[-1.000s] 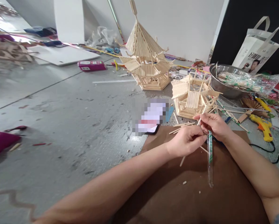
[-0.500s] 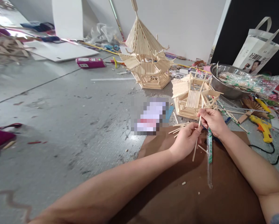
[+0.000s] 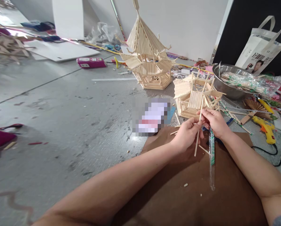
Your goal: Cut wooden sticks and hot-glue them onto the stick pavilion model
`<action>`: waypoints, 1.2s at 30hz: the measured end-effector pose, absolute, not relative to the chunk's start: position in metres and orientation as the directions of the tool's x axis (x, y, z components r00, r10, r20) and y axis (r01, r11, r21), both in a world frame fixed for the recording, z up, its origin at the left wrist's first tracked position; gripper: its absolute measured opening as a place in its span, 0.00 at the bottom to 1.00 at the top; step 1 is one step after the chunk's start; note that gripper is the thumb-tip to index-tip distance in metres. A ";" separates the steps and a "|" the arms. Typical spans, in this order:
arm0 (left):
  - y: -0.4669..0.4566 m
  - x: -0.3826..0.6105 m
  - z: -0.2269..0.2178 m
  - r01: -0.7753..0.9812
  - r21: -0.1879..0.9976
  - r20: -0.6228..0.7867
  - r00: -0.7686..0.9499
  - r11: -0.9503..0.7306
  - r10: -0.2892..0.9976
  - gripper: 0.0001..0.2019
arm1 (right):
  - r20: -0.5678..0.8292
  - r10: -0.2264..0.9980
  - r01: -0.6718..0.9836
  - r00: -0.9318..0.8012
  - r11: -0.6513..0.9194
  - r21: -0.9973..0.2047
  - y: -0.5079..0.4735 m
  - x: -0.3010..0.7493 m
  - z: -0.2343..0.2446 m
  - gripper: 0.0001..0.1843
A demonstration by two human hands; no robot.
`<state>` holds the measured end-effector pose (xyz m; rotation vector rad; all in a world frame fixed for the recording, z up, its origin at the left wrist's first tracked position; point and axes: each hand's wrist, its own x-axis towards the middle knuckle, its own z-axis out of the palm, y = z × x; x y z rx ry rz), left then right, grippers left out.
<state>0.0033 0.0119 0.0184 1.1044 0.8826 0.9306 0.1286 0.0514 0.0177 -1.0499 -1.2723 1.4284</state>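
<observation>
A thin round wooden chopstick (image 3: 197, 142) slants upright between my two hands. My left hand (image 3: 188, 133) is closed on its middle, with thumb and fingers pinched together. Just above, my right hand (image 3: 213, 121) pinches the same stick. Below the right hand hangs or lies a clear wrapper with green print (image 3: 211, 157); whether the hand holds it I cannot tell. Right behind the hands stands a small six-sided wooden stick model (image 3: 196, 99), partly hidden by the stick and fingers. Farther back is a taller pagoda of sticks (image 3: 152, 67) with a pointed roof.
Brown cloth (image 3: 178, 201) lies under my arms, with small stick bits on it. A blurred-out phone-like object (image 3: 152, 117) is on the floor. At right are a yellow glue gun (image 3: 266, 128) with a cord, a metal bowl (image 3: 227, 89) of wrapped sticks and a white bag (image 3: 255, 53).
Both hands have shifted slightly upward with the chopstick, and its lower end sits higher above the cloth. The stick models and floor items stay put.
</observation>
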 end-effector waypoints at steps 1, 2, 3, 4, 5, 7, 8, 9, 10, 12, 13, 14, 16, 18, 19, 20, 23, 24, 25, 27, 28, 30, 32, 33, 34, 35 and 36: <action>0.012 0.003 0.018 -0.168 0.969 -0.114 0.358 0.184 0.927 0.09 | -0.019 0.978 -0.096 -0.209 -0.040 -0.995 0.052 0.128 0.018 0.14; 0.013 0.003 0.018 -0.171 0.968 -0.112 0.361 0.184 0.926 0.09 | -0.021 0.978 -0.095 -0.208 -0.042 -0.995 0.052 0.128 0.017 0.14; 0.013 0.003 0.018 -0.173 0.968 -0.110 0.364 0.183 0.925 0.09 | -0.023 0.978 -0.095 -0.206 -0.043 -0.995 0.052 0.128 0.017 0.14; 0.014 0.003 0.017 -0.173 0.968 -0.108 0.366 0.182 0.924 0.09 | -0.024 0.979 -0.096 -0.203 -0.044 -0.994 0.052 0.128 0.017 0.14; 0.015 0.003 0.017 -0.173 0.968 -0.106 0.369 0.180 0.923 0.09 | -0.025 0.980 -0.097 -0.200 -0.045 -0.994 0.052 0.128 0.017 0.14; 0.016 0.002 0.015 -0.172 0.969 -0.102 0.375 0.177 0.921 0.09 | -0.024 0.981 -0.096 -0.195 -0.044 -0.994 0.052 0.127 0.017 0.14; 0.017 0.002 0.014 -0.170 0.970 -0.099 0.375 0.174 0.922 0.09 | -0.021 0.981 -0.093 -0.193 -0.040 -0.995 0.052 0.127 0.017 0.14; 0.018 0.002 0.014 -0.168 0.971 -0.097 0.376 0.171 0.922 0.09 | -0.015 0.981 -0.088 -0.192 -0.033 -0.996 0.052 0.127 0.017 0.14; 0.018 0.002 0.013 -0.163 0.972 -0.096 0.375 0.168 0.922 0.09 | -0.009 0.982 -0.082 -0.190 -0.025 -0.996 0.052 0.127 0.017 0.14; 0.019 0.002 0.013 -0.150 0.976 -0.093 0.370 0.159 0.924 0.09 | 0.001 0.983 -0.069 -0.184 -0.012 -0.998 0.053 0.127 0.017 0.14; 0.019 0.002 0.012 -0.143 0.978 -0.091 0.369 0.153 0.925 0.09 | 0.005 0.984 -0.064 -0.180 -0.007 -0.998 0.053 0.126 0.017 0.14; 0.020 0.002 0.012 -0.137 0.979 -0.088 0.368 0.147 0.926 0.09 | 0.008 0.984 -0.061 -0.177 -0.003 -0.998 0.053 0.126 0.017 0.14; 0.020 0.002 0.012 -0.129 0.982 -0.084 0.367 0.140 0.927 0.09 | 0.013 0.985 -0.058 -0.171 0.003 -0.998 0.053 0.126 0.016 0.14; 0.021 0.002 0.013 -0.121 0.983 -0.085 0.367 0.138 0.926 0.08 | 0.016 0.985 -0.060 -0.170 0.006 -0.998 0.053 0.127 0.015 0.14; 0.021 0.002 0.014 -0.117 0.983 -0.088 0.365 0.139 0.927 0.08 | 0.015 0.985 -0.061 -0.169 0.005 -0.998 0.053 0.127 0.015 0.14; 0.021 0.002 0.014 -0.114 0.984 -0.091 0.362 0.141 0.928 0.08 | 0.014 0.986 -0.063 -0.169 0.004 -0.998 0.054 0.127 0.015 0.14; 0.020 0.002 0.017 -0.108 0.984 -0.096 0.350 0.142 0.932 0.07 | 0.012 0.986 -0.072 -0.168 0.000 -0.997 0.054 0.127 0.015 0.14; 0.020 0.002 0.017 -0.110 0.983 -0.099 0.351 0.146 0.931 0.07 | 0.014 0.986 -0.075 -0.168 0.001 -0.997 0.054 0.127 0.015 0.14; 0.020 0.002 0.017 -0.113 0.982 -0.101 0.354 0.150 0.930 0.07 | 0.017 0.986 -0.078 -0.167 0.004 -0.997 0.054 0.127 0.015 0.14; 0.020 0.002 0.017 -0.120 0.980 -0.106 0.363 0.159 0.926 0.07 | 0.020 0.986 -0.080 -0.168 0.007 -0.997 0.054 0.126 0.015 0.13; 0.020 0.002 0.017 -0.125 0.979 -0.107 0.368 0.164 0.924 0.08 | 0.020 0.986 -0.080 -0.168 0.006 -0.997 0.054 0.126 0.015 0.13; 0.021 0.002 0.017 -0.133 0.977 -0.108 0.376 0.169 0.920 0.08 | 0.015 0.986 -0.079 -0.168 0.002 -0.997 0.054 0.126 0.016 0.13; 0.021 0.001 0.017 -0.136 0.975 -0.110 0.383 0.174 0.917 0.09 | 0.013 0.986 -0.076 -0.165 0.000 -0.997 0.054 0.126 0.016 0.13; 0.022 0.001 0.017 -0.137 0.975 -0.112 0.384 0.176 0.916 0.09 | 0.011 0.987 -0.077 -0.162 -0.001 -0.997 0.054 0.126 0.016 0.14; 0.022 0.001 0.016 -0.136 0.975 -0.112 0.384 0.177 0.916 0.09 | 0.008 0.987 -0.078 -0.160 -0.005 -0.997 0.054 0.126 0.016 0.14; 0.022 0.001 0.016 -0.135 0.975 -0.113 0.384 0.177 0.916 0.10 | 0.003 0.988 -0.082 -0.156 -0.010 -0.997 0.054 0.125 0.016 0.14; 0.022 0.001 0.016 -0.136 0.975 -0.112 0.382 0.176 0.917 0.10 | -0.005 0.988 -0.088 -0.153 -0.019 -0.996 0.054 0.125 0.016 0.14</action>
